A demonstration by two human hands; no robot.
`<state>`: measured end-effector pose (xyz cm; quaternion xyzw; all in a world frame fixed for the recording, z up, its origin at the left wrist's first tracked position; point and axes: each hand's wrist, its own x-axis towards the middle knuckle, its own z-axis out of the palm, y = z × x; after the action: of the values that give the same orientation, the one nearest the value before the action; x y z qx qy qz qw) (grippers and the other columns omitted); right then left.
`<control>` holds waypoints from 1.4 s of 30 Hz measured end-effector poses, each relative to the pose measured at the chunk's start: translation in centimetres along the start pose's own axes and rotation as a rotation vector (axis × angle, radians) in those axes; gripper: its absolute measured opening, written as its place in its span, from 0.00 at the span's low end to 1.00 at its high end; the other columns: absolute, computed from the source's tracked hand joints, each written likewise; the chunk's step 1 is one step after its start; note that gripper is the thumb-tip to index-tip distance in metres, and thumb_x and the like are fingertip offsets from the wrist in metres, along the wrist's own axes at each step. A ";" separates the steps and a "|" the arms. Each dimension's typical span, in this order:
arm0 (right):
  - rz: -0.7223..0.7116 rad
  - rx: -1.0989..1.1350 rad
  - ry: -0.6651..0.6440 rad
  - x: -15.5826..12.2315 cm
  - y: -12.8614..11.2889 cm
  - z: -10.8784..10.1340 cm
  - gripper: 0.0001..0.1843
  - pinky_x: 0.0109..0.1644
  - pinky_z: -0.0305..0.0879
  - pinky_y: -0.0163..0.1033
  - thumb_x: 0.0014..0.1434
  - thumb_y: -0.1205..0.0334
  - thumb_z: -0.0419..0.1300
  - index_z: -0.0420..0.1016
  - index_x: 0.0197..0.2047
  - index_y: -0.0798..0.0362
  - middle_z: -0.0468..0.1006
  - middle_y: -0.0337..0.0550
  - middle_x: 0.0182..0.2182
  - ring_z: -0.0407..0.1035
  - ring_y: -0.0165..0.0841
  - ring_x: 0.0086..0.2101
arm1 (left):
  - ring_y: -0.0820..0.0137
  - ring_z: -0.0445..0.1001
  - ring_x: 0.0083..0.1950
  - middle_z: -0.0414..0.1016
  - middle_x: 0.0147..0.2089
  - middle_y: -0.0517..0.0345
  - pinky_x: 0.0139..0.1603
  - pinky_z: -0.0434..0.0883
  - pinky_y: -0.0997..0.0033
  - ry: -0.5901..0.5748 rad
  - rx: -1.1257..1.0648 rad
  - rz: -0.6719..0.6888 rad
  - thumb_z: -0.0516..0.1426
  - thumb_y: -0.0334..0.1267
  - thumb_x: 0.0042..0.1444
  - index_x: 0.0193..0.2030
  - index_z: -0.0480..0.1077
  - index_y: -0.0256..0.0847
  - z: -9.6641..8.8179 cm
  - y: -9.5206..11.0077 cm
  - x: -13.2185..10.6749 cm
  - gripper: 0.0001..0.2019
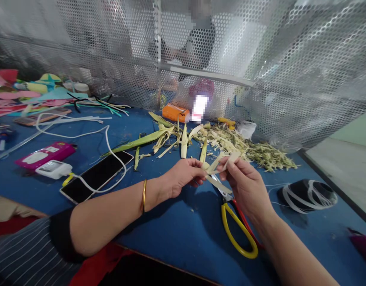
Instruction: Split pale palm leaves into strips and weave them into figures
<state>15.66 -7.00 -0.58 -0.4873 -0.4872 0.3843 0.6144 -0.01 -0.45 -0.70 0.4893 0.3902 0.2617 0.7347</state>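
Pale strips of corn husk [220,185] stretch between my two hands over the blue table. My left hand [183,174], with a gold bangle at the wrist, pinches one end of them. Thumb and fingers of my right hand [244,178] close on the other part, where a husk piece sticks up. Scissors [239,234] with one yellow and one red handle lie beneath, the red loop partly hidden by my right hand and wrist. Just beyond my hands stand small upright husk pieces [184,143], and behind them spreads a heap of shredded husk [227,139].
A black spool [308,194] wound with white thread sits at right. To the left lie a phone [96,174], a white cable [108,139] and a magenta packet [47,154]. An orange box [175,113] and a lit screen [200,107] stand before a perforated metal panel [111,51].
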 end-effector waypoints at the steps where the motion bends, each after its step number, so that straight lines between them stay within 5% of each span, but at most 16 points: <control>1: 0.006 -0.023 -0.001 0.0 -0.1 0.1 0.10 0.30 0.60 0.34 0.60 0.54 0.60 0.75 0.33 0.51 0.73 0.37 0.27 0.61 0.27 0.24 | 0.78 0.66 0.21 0.71 0.22 0.62 0.26 0.61 0.76 0.007 0.002 -0.011 0.60 0.27 0.45 0.28 0.64 0.39 0.0 0.0 0.0 0.07; 8: 0.020 -0.556 -0.084 -0.2 -0.3 -0.5 0.14 0.24 0.50 0.33 0.57 0.55 0.59 0.69 0.24 0.53 0.65 0.34 0.18 0.55 0.26 0.21 | 0.78 0.66 0.22 0.71 0.23 0.61 0.27 0.62 0.75 0.033 0.031 -0.048 0.58 0.26 0.47 0.30 0.66 0.37 0.2 0.1 -0.1 0.05; 12: 0.052 -0.679 -0.089 -0.2 0.1 -0.5 0.13 0.24 0.49 0.33 0.56 0.55 0.57 0.68 0.24 0.52 0.64 0.34 0.18 0.54 0.26 0.21 | 0.79 0.66 0.21 0.71 0.23 0.61 0.26 0.61 0.76 0.032 0.059 -0.031 0.58 0.26 0.49 0.30 0.66 0.37 0.2 0.1 -0.1 0.05; 23: -0.025 -0.689 -0.035 -0.6 0.4 0.1 0.13 0.23 0.48 0.32 0.56 0.56 0.57 0.66 0.23 0.52 0.61 0.32 0.17 0.52 0.25 0.20 | 0.78 0.67 0.20 0.69 0.21 0.65 0.23 0.61 0.76 0.070 0.209 0.077 0.58 0.24 0.50 0.30 0.65 0.38 0.6 -0.1 -0.3 0.06; 32: 0.120 -0.378 -0.010 -0.1 0.8 0.0 0.13 0.23 0.51 0.32 0.54 0.54 0.60 0.70 0.24 0.53 0.66 0.34 0.17 0.55 0.26 0.19 | 0.79 0.67 0.21 0.70 0.21 0.63 0.24 0.61 0.77 0.073 0.133 0.034 0.58 0.24 0.50 0.30 0.64 0.37 0.5 0.2 -0.3 0.06; 42: 0.070 -0.635 0.014 -0.6 0.6 0.5 0.14 0.22 0.50 0.32 0.55 0.55 0.58 0.68 0.22 0.53 0.64 0.33 0.16 0.54 0.25 0.19 | 0.78 0.67 0.20 0.71 0.22 0.63 0.23 0.62 0.77 0.075 0.173 0.057 0.58 0.24 0.50 0.31 0.64 0.38 0.6 0.0 -0.3 0.07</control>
<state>15.04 -7.27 -1.31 -0.6739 -0.5614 0.2306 0.4213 0.34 -1.00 -0.43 0.5518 0.4244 0.2660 0.6668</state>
